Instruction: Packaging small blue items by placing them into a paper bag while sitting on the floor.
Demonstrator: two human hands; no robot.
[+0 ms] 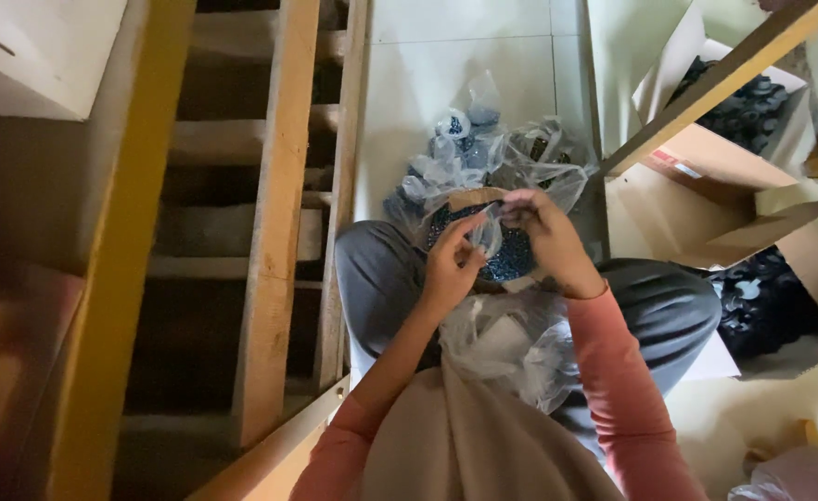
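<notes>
Fingers of both hands (502, 246) pinch a clear bag (488, 218) above pale floor tiles (455, 56) beside wooden racks (279, 213).

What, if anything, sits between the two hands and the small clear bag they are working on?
Nothing visible. The left hand and the right hand both already pinch the small clear plastic bag from opposite sides, above the container of dark blue pieces on the lap.

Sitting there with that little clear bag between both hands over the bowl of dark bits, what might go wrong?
1. The left hand and right hand pinch a thin clear bag; it might tear or slip, scattering pieces.
2. The bowl of small dark pieces seems to rest between the knees, so a leg shift could tip it onto the floor.
</notes>
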